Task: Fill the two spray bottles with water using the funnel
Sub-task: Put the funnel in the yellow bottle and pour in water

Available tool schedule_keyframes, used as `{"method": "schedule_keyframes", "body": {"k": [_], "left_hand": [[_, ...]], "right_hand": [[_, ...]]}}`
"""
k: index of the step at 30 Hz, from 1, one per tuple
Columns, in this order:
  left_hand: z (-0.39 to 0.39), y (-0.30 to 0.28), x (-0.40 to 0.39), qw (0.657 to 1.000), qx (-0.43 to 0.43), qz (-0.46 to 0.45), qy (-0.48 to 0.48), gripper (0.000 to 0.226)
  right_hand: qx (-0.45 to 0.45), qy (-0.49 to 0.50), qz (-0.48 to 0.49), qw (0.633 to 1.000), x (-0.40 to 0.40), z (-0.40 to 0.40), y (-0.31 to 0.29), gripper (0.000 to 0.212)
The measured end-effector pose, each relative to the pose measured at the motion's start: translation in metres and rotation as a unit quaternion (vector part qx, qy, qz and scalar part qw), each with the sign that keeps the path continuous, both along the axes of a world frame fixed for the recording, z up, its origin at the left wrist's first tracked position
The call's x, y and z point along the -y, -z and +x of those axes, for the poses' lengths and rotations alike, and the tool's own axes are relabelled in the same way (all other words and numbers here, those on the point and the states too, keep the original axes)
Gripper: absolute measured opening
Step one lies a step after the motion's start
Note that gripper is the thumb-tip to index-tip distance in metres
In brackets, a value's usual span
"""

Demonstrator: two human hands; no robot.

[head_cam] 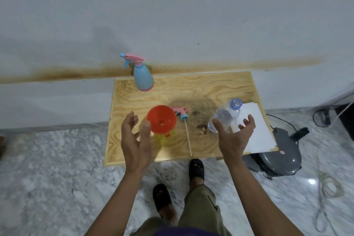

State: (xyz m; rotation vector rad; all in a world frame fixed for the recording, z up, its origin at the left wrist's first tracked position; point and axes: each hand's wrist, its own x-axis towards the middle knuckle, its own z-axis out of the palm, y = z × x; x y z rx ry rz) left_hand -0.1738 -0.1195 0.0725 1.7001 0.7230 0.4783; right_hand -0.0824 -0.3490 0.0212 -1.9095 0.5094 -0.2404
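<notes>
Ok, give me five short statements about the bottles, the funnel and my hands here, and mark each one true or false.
1. The orange funnel sits in the neck of the yellow spray bottle. True.
2. The blue spray bottle has its trigger head off. False: its pink head is on, and it stands at the table's far edge.
3. The loose spray head lies on the table right of the funnel. True.
4. The clear water bottle is capped. False: its mouth is open.
5. The left hand grips the funnel. False: its fingers are spread beside it; the right hand is also open, by the water bottle.
</notes>
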Motion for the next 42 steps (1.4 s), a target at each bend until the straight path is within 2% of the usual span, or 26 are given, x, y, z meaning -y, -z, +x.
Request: {"method": "schedule_keyframes", "body": {"k": [3,6,16,24,26,29,34,38,42], "left_hand": [[0.009,-0.011,0.011,0.990,-0.068,0.106,0.068,0.096],[0.014,-0.012,0.017,0.982,-0.097,0.139,0.084,0.106],[0.015,-0.008,0.020,0.984,-0.085,0.137,0.078,0.098],[0.021,-0.006,0.014,0.984,-0.078,0.144,0.075,0.097],[0.022,-0.007,0.013,0.984,-0.077,0.142,0.078,0.098],[0.025,-0.007,0.010,0.984,-0.075,0.136,0.082,0.099],[0.026,-0.003,0.005,0.983,-0.073,0.134,0.098,0.100],[0.027,-0.002,-0.001,0.979,-0.071,0.150,0.116,0.100],[0.026,-0.001,-0.008,0.976,-0.064,0.156,0.138,0.099]], "right_hand": [[0.001,-0.060,-0.003,0.998,0.001,0.016,0.005,0.100],[0.012,-0.085,-0.011,0.996,-0.002,0.023,0.008,0.087],[0.036,-0.109,0.020,0.993,-0.003,0.036,-0.005,0.086],[0.177,-0.160,0.012,0.971,-0.017,0.049,-0.080,0.090],[0.202,-0.211,0.017,0.956,-0.021,0.053,-0.097,0.084],[0.203,-0.316,-0.046,0.926,-0.024,0.059,-0.112,0.073],[0.129,-0.491,-0.176,0.843,-0.022,0.066,-0.109,0.083],[0.118,-0.559,-0.292,0.767,-0.026,0.069,-0.107,0.081],[0.091,-0.597,-0.370,0.706,-0.030,0.074,-0.106,0.083]]}}
